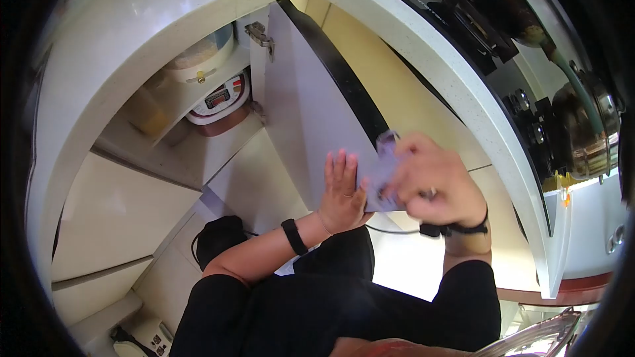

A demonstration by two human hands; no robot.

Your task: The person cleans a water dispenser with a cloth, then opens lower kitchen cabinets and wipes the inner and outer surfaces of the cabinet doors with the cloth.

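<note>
Here, the left grip (340, 192) lies flat on the white cupboard door (307, 112), close to its near end. Its fingers are straight and it is not holding anything. The right grip (436, 182) is curled in tight around a pale purple cloth (380, 172). The cloth is at the near end of the door, just right of the left grip and beside the black strip (340, 79). The cloth and the right grip are blurry, so I cannot tell just how the cloth is folded. There is a black band (294, 237) on the left wrist and a black watch (433, 229) on the right one.

The door is swung out, and a metal hinge (260, 36) shows at its far end. Inside the cupboard, to the left, a round tub (208, 59) sits on a shelf, with a red and white cooker (218, 104) below it. On the right, a shiny pot (585, 125) stands on the stove, which is set in the white desk (410, 33).
</note>
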